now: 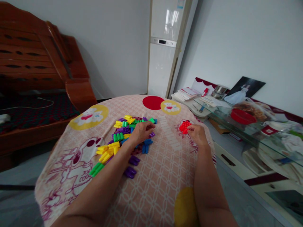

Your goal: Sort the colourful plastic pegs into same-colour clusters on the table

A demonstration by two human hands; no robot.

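A pile of plastic tube-shaped building pieces [119,136] in yellow, green, purple and blue is spread over the left half of the tabletop. My left hand [142,131] is over the pile's right side, its fingers curled together; anything between them is hidden. Near it are blue pieces [147,145] and a green piece [151,120]. Farther right, a small cluster of red building pieces [184,126] rests on the cloth. My right hand [198,134] is at that cluster's right edge, with thumb and finger pinched on a red piece.
A patterned pink tablecloth [161,186] covers the round table. To the right stands a glass-topped cabinet [227,121] bearing a red bowl [243,116], papers [186,93] and bags. A wooden bench [78,94] is at the left, and a tall white air conditioner [162,63] stands behind.
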